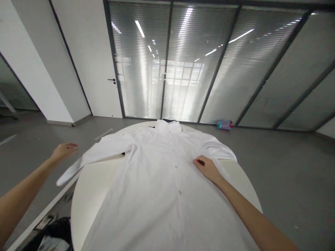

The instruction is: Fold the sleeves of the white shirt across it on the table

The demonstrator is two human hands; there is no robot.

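Over the white shirt (157,181) on the round table (91,184), I see 2 curled hands, left hand (65,151) at 10 o'clock, right hand (206,165) at 2, though I can't tell whether either pinches.

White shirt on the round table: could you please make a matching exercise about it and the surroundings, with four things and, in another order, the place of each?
Things
1. Left hand
2. Right hand
3. Left-side sleeve
4. Door handle

Places
A. On the front of the white shirt, or just above it
B. Black, on the white door
C. Its end reaches past the edge of the round table
D. In the air, apart from the shirt

Right pairs: 1-D, 2-A, 3-C, 4-B
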